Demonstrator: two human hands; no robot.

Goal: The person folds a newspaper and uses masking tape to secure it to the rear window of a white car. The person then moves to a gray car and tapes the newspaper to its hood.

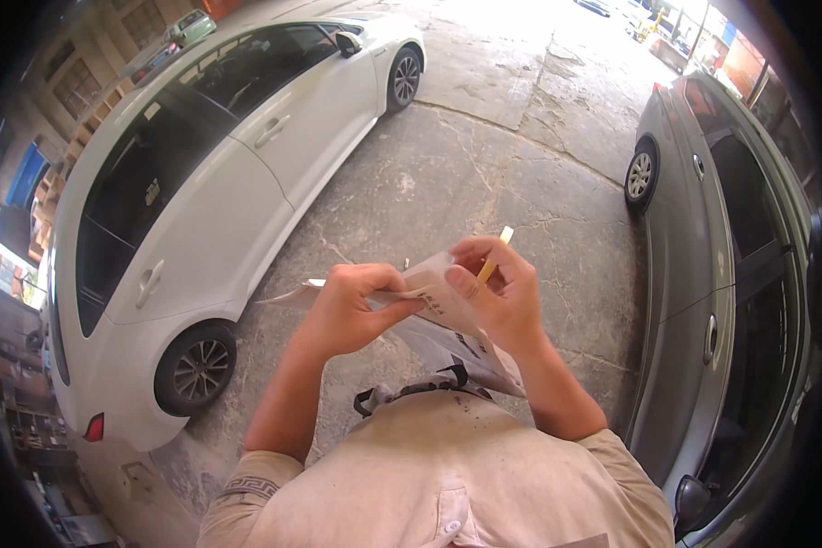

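In front of my chest I hold a thin, pale printed sheet (445, 301), paper or plastic, which sags in folds toward my waist. My left hand (352, 306) is closed on its upper edge, thumb on top, and a loose flap sticks out to the left. My right hand (502, 288) pinches the sheet's right side. A slim yellow stick with a whitish end (488, 268) pokes up between the fingers of that same hand; its lower part is hidden. Below the sheet, a dark strap or belt (372, 399) shows at my waist.
A white car (247, 183) stands along my left, its rear wheel (196, 370) close by. On my right is a dark grey car (685, 237). Cracked concrete floor (484, 173) runs between them toward bright daylight. Shelves and clutter (32, 411) line the far left.
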